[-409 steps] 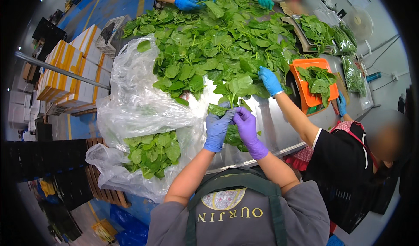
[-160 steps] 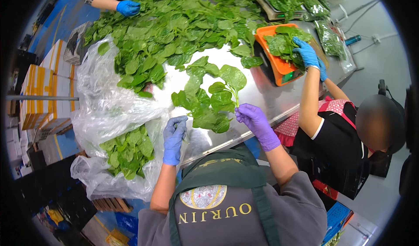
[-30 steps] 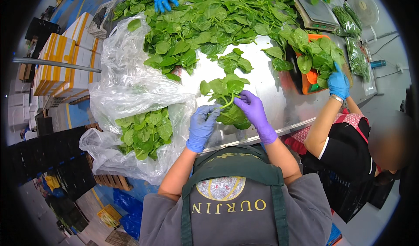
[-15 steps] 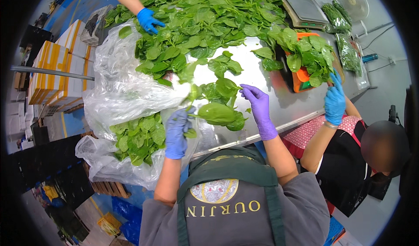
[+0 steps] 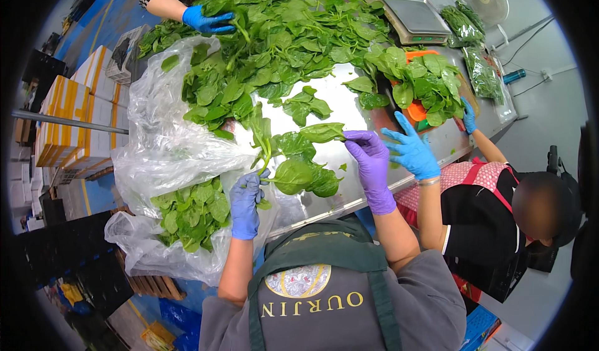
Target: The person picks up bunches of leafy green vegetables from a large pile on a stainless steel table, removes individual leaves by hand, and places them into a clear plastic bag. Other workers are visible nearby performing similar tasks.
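My left hand (image 5: pixel 245 206), in a blue-violet glove, is closed on the lower stalk of a leafy green sprig (image 5: pixel 268 154). Its leaves spread up and to the right over the metal table (image 5: pixel 355 176). In a purple glove, my right hand (image 5: pixel 372 164) pinches the end of a long green leaf (image 5: pixel 321 132) between thumb and fingers. Whether this leaf is still joined to the sprig I cannot tell. Just beyond lies a small cluster of loose leaves (image 5: pixel 306 103). Beside my left hand is a clear plastic bag (image 5: pixel 181 158) with greens (image 5: pixel 198 211) in it.
A big heap of greens (image 5: pixel 293 33) covers the far table. At right stand a leaf-filled orange tray (image 5: pixel 415 111) and a scale (image 5: pixel 415 17). A co-worker's blue-gloved hand (image 5: pixel 412 151) reaches near my right hand; another person's gloved hand (image 5: pixel 209 20) holds greens at far left.
The sprig in my left hand has swung more upright, and my right hand has pulled a leaf up. The right co-worker's hand came toward mine. At the far left, a hand lifted some greens.
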Demonstrator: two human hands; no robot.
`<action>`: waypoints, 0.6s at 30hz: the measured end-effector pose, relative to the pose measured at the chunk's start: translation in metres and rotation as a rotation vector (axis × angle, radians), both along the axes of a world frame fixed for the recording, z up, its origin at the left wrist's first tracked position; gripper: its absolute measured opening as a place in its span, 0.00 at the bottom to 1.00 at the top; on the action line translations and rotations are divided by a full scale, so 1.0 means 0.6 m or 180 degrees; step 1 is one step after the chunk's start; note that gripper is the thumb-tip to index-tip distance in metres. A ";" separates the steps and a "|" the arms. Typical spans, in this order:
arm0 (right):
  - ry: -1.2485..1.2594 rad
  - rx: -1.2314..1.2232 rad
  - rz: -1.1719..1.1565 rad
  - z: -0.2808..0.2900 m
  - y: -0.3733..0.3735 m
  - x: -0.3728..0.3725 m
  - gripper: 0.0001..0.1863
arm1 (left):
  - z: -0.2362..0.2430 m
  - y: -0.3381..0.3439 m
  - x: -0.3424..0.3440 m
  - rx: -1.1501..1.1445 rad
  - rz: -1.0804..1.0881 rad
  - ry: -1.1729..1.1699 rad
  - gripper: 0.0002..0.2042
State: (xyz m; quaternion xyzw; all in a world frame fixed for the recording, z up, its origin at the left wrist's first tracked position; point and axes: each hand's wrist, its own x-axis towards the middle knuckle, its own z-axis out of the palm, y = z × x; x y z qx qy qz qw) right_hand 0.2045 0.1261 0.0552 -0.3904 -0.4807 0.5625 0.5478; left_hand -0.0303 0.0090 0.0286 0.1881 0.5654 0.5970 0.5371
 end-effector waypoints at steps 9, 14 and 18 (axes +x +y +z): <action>0.0125 -0.0798 -0.0215 0.021 0.025 0.025 0.10 | -0.006 0.002 0.009 -0.0002 -0.0099 0.0113 0.09; -0.0081 -0.0714 -0.0423 0.021 0.031 0.031 0.09 | -0.011 0.001 0.011 -0.0066 -0.0201 0.0124 0.09; -0.0202 -0.0697 -0.0433 0.023 0.029 0.030 0.09 | 0.008 0.004 0.020 -0.0178 -0.0274 0.0293 0.10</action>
